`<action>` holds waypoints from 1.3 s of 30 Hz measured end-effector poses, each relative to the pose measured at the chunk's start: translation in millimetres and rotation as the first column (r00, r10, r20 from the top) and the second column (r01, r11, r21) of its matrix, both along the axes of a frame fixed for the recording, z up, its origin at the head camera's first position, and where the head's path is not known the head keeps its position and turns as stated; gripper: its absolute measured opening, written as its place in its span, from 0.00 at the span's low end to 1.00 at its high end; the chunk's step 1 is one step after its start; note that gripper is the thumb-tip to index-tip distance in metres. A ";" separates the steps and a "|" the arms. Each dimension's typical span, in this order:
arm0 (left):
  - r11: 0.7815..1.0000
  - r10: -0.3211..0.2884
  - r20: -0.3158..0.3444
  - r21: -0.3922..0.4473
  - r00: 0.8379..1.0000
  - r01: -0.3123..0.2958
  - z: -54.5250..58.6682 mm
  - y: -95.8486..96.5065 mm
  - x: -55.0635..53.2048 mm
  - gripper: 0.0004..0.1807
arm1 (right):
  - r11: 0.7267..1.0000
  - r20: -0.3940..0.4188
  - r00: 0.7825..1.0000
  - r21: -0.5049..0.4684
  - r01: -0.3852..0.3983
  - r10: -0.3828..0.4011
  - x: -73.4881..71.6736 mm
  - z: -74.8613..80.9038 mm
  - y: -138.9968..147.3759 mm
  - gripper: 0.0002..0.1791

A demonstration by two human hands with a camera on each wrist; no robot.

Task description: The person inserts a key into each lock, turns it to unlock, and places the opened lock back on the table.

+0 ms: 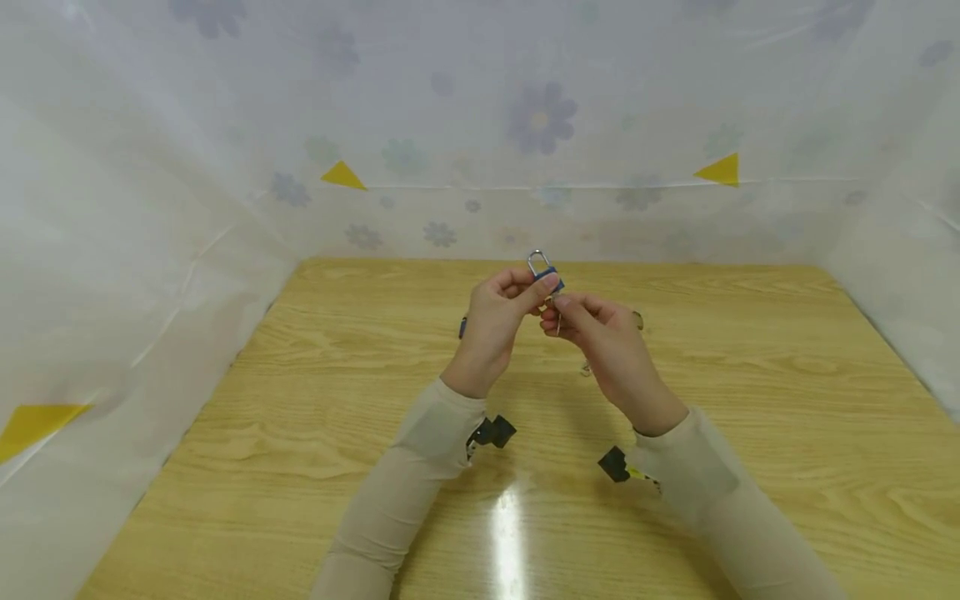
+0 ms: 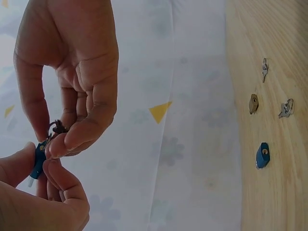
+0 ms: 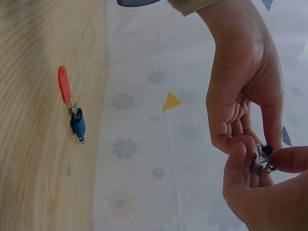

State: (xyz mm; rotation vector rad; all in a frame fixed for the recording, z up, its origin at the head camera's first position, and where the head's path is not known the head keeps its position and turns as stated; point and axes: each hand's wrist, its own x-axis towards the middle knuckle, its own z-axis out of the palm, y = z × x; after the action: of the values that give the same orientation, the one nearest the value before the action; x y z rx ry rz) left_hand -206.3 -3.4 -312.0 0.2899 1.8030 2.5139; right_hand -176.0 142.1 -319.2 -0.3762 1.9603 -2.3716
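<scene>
Raised over the table, my left hand [image 1: 491,321] pinches a small blue padlock [image 1: 550,280] between thumb and fingers, its silver shackle pointing up and away. My right hand [image 1: 611,342] pinches a key close against the padlock's lower end. In the left wrist view, the held padlock [image 2: 39,158] shows its keyhole face toward the dark-looking keys [image 2: 58,127] and their ring. From the right wrist, the silver key [image 3: 257,161] and ring appear between the fingertips, with a bit of blue padlock behind. The fingers partly hide where key and lock meet.
On the wooden table [image 1: 337,467] lie a brass padlock [image 2: 253,104], another blue padlock [image 2: 263,155] and two sets of keys, one on a ring [image 2: 287,109]. To the left lies a blue padlock [image 3: 78,124] with keys and a red tag [image 3: 63,84]. Flowered sheeting [image 1: 450,125] surrounds the table.
</scene>
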 end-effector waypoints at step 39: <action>0.972 -0.122 0.089 -0.191 0.989 0.137 -4.1 -26.9 -28.3 0.10 | 0.937 -0.021 1.000 0.349 -0.008 0.016 -19.5 -15.2 -4.2 0.18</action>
State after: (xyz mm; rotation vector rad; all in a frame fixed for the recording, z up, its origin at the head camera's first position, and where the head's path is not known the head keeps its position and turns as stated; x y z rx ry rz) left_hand -234.7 -30.2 -316.1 0.2892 1.9161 2.2089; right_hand -195.5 137.9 -334.4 -0.3943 2.3217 -1.9585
